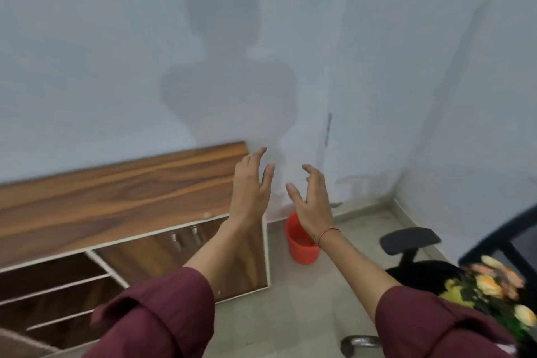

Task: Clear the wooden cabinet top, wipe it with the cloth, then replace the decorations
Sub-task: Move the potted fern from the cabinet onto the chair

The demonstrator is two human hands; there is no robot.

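Note:
The wooden cabinet top runs along the wall at the left, and the part in view is bare. My left hand hovers over the cabinet's right end with straight fingers, holding nothing. My right hand is raised beside it, fingers spread and slightly bent, empty, with a thin red thread at the wrist. A bunch of artificial flowers, orange, cream and yellow, lies on the black office chair at the lower right. No cloth is in view.
An orange bucket stands on the floor between the cabinet's right side and the wall corner. The cabinet front shows open shelves at the left and closed doors with handles. A dark table edge is at the far right.

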